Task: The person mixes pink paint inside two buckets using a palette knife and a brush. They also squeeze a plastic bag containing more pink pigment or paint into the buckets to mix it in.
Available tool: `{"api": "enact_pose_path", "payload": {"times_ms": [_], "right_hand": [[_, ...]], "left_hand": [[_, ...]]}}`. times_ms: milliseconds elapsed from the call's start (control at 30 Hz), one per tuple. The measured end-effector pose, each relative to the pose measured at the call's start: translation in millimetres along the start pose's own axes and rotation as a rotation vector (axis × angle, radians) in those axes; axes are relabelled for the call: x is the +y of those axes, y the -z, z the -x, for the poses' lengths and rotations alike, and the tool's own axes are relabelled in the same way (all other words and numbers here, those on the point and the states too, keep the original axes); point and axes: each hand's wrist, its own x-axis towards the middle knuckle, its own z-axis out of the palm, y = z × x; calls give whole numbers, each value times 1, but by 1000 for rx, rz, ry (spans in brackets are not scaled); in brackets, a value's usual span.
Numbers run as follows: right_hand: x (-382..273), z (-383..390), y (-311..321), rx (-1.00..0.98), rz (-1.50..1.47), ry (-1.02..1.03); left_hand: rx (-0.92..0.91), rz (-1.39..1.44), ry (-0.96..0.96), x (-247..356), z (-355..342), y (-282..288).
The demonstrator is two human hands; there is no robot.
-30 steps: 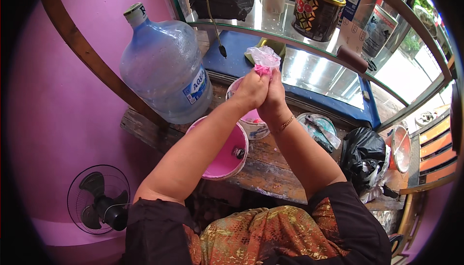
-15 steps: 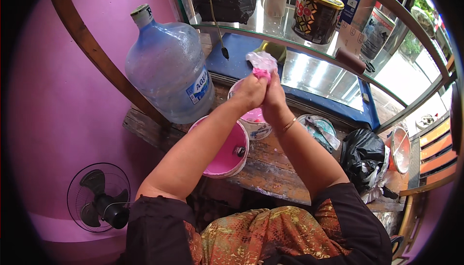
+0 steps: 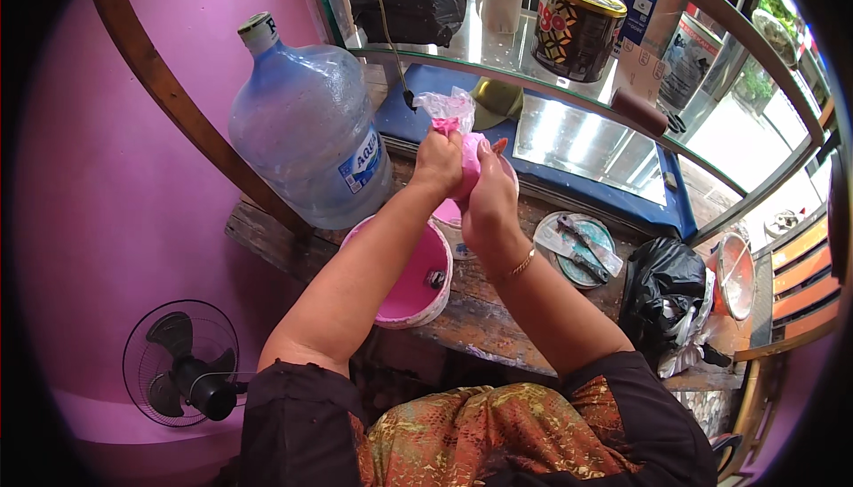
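A clear plastic bag (image 3: 471,163) filled with something pink is between my two hands, above the wooden bench. My left hand (image 3: 435,165) is closed round its gathered neck, and the loose clear top sticks out beyond the fingers. The right hand (image 3: 491,207) wraps the plump pink body from the side. Below the wrists, a tub (image 3: 451,213) with pink contents is mostly hidden by the hands. Nearer me stands a pink-walled bucket (image 3: 409,296) with a small dark item against its inner wall.
A big blue water bottle (image 3: 311,131) stands left on the bench (image 3: 498,327). To the right lie a turquoise-smeared lid (image 3: 569,275) with dark-handled tools, a black plastic bag (image 3: 662,283) and an orange bucket (image 3: 736,278). A glass case (image 3: 533,87) rises behind; a fan (image 3: 182,363) is lower left.
Both hands have shifted slightly left and come apart a little. My right hand has moved down onto the bag's pink body, which now shows. More of the smeared lid is visible.
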Motion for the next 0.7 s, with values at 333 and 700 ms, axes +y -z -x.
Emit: {"api": "enact_pose_path", "payload": {"times_ms": [333, 700], "right_hand": [[22, -21, 1, 92, 89, 87], [0, -49, 22, -18, -18, -113]], "left_hand": [[-116, 284, 16, -44, -24, -8], [-4, 148, -376, -8, 2, -26]]}}
